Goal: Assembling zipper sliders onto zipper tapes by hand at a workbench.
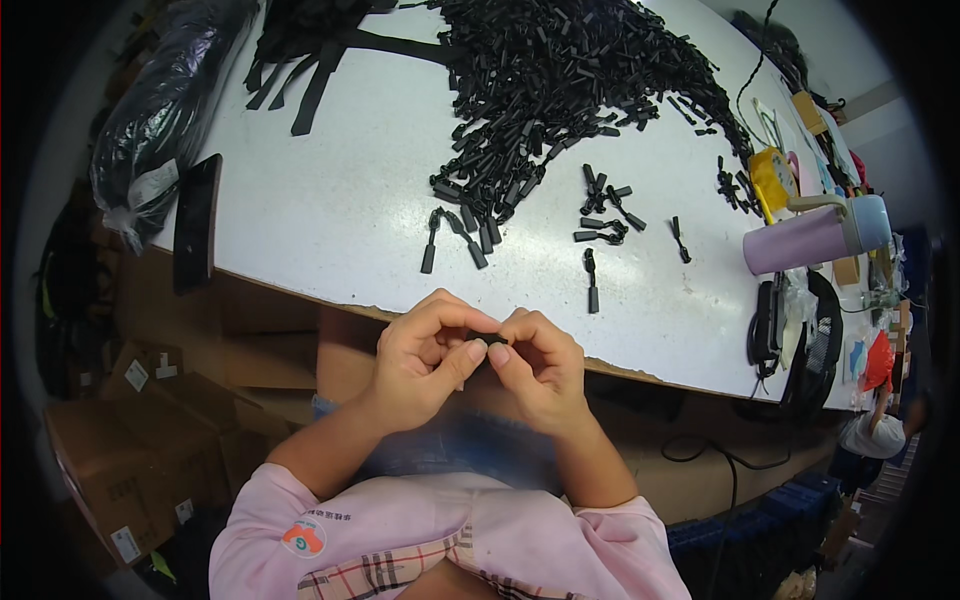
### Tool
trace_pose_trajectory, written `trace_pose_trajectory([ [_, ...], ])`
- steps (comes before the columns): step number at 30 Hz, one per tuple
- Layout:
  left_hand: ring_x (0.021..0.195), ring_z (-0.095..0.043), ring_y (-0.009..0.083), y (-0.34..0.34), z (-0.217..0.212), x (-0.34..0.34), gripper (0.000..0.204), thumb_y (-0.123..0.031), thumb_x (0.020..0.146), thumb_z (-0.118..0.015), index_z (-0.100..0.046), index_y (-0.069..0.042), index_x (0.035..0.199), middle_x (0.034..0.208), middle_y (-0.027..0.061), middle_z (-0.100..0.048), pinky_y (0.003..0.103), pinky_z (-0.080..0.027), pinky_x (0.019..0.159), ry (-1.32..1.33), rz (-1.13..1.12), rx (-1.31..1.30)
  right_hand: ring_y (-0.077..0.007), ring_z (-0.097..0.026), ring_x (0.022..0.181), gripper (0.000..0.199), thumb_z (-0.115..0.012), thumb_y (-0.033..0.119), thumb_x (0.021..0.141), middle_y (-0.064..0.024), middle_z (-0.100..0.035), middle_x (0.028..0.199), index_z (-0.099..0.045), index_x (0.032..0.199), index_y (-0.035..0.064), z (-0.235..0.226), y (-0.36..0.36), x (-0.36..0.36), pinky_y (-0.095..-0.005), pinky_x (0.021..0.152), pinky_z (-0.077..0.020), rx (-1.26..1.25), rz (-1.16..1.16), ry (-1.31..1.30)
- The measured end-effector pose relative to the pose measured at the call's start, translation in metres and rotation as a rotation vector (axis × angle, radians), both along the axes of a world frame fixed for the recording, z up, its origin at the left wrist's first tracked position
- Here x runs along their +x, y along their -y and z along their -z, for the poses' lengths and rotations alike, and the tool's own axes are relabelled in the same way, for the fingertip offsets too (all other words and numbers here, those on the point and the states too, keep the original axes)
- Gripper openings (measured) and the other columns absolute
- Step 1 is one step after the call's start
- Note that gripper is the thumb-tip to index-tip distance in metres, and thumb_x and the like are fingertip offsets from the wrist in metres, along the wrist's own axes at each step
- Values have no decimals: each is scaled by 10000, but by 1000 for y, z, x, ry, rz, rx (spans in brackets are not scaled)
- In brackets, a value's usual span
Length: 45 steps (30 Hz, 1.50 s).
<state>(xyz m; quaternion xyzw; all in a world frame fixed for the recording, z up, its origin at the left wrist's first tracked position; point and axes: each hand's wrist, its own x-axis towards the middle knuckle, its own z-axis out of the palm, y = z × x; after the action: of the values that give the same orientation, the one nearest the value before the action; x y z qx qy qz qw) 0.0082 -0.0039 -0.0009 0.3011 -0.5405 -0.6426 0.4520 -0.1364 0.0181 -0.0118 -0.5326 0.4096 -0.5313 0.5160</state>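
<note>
The fingers (455,317) of both hands are brought together at their tips and pinched on a small black part (490,339); by the left hand (415,350) it is gripped between thumb and index finger, and by the right hand (548,372) it is gripped in the same manner from the other side; most of the part is covered by the fingertips, so its full shape cannot be told. It is held in front of the body, at the near edge of the white table (330,210); whether the table is touched by the hands cannot be told.

Beyond the hands, a single black pull (592,282) is seen lying lengthwise; behind it a loose cluster of black pulls (604,215) is scattered, and another lone pull (681,241) is set apart to the right; the far middle of the table is covered by a large heap of black pulls (560,90). At the far left, black straps (318,85) are spread; beside them a bundle wrapped in clear plastic (165,120) is seen, with a dark flat slab (197,225) placed at the table's left edge; on the right, a lilac bottle (795,240) is laid on its side, near a yellow roll (772,180).
</note>
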Motion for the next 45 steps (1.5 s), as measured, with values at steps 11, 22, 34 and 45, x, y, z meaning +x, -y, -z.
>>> trace_pose_trajectory([
  [11,609,-447,60,0,0,3,174,2,766,-511,-500,36,937,837,80,-458,147,-391,468,9,23,-4,-21,-366,515,47,-513,34,777,11,-447,632,-497,745,3,-2,-1,-1,-167,444,-287,14,-25,26],
  [22,602,-475,39,-1,-7,8,161,-25,777,-535,-526,12,934,801,39,-508,147,-379,483,-60,77,128,-59,-416,541,79,-553,2,733,-45,-502,684,-513,801,-4,-2,-2,0,-184,465,-330,-332,82,-209],
  [34,633,-464,97,-7,-5,6,81,1,765,-522,-491,-29,833,774,65,-486,186,-379,543,79,-97,-284,-19,-361,425,95,-609,34,690,8,-493,565,-572,774,10,-36,6,-10,-167,382,-271,-51,-117,-250],
  [45,641,-442,78,42,-5,22,176,-108,749,-582,-529,-33,900,757,25,-497,201,-388,558,457,-300,-165,-149,-481,444,221,-643,76,666,-54,-498,576,-538,850,11,-20,-7,-5,-251,404,-372,-207,-71,-660],
])
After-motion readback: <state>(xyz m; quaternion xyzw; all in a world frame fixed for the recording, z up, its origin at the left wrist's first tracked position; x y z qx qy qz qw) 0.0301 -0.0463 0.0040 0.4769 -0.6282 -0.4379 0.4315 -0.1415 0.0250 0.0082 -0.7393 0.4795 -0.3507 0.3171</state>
